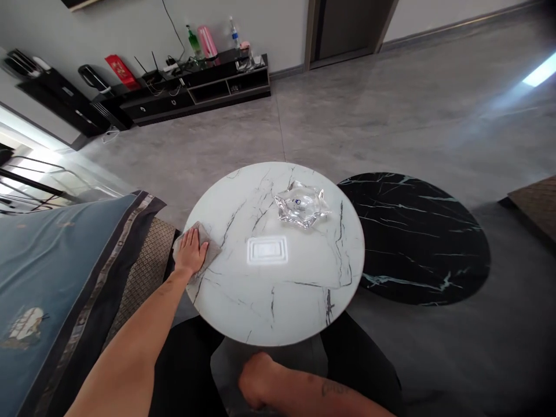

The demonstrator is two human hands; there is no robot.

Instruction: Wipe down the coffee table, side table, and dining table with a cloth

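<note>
The right forearm (313, 387) crosses the bottom, its right hand (257, 379) held between two dark-trousered legs (186, 359), just off the near rim of a round white marbled desk (243, 301). That hand looks curled, but its fingers are turned away, so I cannot tell whether it is closed or holds anything. The left hand (190, 250) lies flat, fingers extended, on a grey cloth (212, 252) at the desk's left edge; part of the cloth reaches past the rim. Toward the far right side of the desk sits a clear, star-shaped dish (303, 205), well apart from both hands. A black marbled round tabletop (417, 237) stands to the right, and a blue cover (82, 249) is draped at the left.
</note>
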